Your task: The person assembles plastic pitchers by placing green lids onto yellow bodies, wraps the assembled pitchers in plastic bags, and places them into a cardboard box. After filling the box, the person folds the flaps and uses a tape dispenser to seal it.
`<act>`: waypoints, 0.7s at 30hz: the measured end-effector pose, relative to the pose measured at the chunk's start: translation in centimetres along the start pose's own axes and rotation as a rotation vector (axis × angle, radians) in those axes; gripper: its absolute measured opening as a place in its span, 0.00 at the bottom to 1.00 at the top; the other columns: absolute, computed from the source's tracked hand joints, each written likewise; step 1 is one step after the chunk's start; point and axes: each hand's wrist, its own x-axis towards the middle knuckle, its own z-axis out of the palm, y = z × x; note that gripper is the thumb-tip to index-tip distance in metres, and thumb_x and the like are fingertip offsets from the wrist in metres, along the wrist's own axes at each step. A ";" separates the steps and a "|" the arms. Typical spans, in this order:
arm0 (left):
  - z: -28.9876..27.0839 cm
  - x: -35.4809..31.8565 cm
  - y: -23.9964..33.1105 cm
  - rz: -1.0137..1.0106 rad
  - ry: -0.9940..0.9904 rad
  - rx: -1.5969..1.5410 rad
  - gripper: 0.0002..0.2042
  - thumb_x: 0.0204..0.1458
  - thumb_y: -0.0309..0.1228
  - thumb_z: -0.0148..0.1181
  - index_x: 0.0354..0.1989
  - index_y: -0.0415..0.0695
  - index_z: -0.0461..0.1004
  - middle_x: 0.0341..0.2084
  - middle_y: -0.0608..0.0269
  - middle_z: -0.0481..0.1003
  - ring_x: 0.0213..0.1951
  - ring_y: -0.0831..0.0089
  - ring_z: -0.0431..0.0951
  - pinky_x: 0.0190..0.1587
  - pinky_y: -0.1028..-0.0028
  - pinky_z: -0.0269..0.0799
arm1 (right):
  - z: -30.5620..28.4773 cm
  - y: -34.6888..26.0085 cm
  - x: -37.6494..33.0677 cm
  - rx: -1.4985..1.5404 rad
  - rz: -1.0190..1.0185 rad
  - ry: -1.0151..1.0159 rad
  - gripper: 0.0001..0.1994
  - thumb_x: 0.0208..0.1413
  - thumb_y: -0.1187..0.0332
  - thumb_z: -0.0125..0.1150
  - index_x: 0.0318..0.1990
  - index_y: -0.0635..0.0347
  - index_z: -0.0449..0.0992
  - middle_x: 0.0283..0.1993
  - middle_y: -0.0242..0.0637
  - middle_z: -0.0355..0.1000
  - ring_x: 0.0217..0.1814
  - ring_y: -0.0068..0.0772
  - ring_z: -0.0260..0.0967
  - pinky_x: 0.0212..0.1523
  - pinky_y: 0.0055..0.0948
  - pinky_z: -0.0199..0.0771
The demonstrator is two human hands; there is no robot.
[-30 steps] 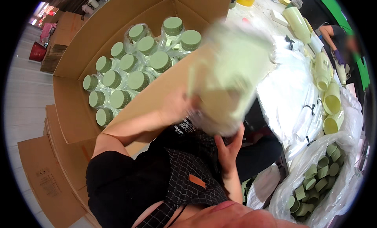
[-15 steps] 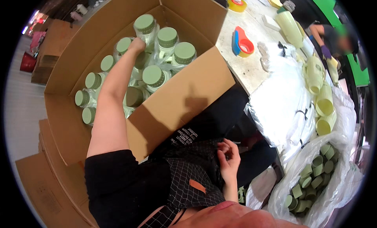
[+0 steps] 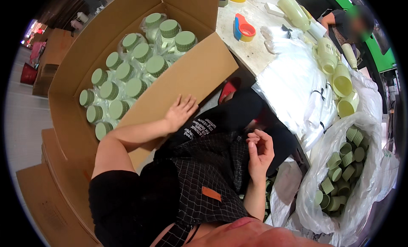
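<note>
My left hand (image 3: pixel 181 114) lies against the near flap (image 3: pixel 193 79) of a large cardboard box, its fingers spread and holding nothing. Inside that box, several pale green bottles (image 3: pixel 168 29) stand close together in rows. They have ridged green lids and are wrapped in clear plastic bags. My right hand (image 3: pixel 260 155) hovers over my lap, beside the black checked apron (image 3: pixel 208 170). Its fingers curl loosely and stay apart, with nothing seen in them.
On the worktable to the right are a tape dispenser (image 3: pixel 244 29), a stack of white plastic bags (image 3: pixel 293 89) and pale green bottle bodies (image 3: pixel 341 79). A clear sack (image 3: pixel 312 196) of loose green lids stands at lower right. Another person (image 3: pixel 342 23) works beyond the table.
My left hand has drawn back from among the bottles to the box's near flap and opened. My right hand has shifted slightly right and up. The whole view has shifted a little.
</note>
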 end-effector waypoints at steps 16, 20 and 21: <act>-20.7 -2.4 -16.4 -0.905 0.435 -0.017 0.32 0.48 0.39 0.69 0.60 0.45 0.63 0.49 0.57 0.74 0.51 0.60 0.75 0.47 0.60 0.72 | -11.4 6.5 -2.6 0.049 0.219 0.069 0.09 0.60 0.71 0.62 0.45 0.64 0.74 0.36 0.30 0.73 0.37 0.18 0.68 0.41 0.19 0.69; -20.3 -2.6 -11.3 -0.680 0.590 0.036 0.41 0.41 0.35 0.74 0.65 0.43 0.59 0.53 0.56 0.70 0.56 0.59 0.70 0.56 0.61 0.64 | -12.6 10.3 -4.4 0.070 0.384 0.157 0.04 0.61 0.74 0.59 0.42 0.62 0.74 0.32 0.27 0.71 0.32 0.15 0.63 0.35 0.18 0.66; -19.4 -3.6 -10.7 -0.721 0.574 -0.011 0.40 0.40 0.35 0.74 0.64 0.43 0.60 0.53 0.56 0.71 0.55 0.59 0.71 0.56 0.61 0.64 | -11.8 10.1 -3.6 0.102 0.416 0.126 0.04 0.61 0.74 0.59 0.41 0.63 0.75 0.32 0.27 0.70 0.32 0.14 0.63 0.35 0.18 0.65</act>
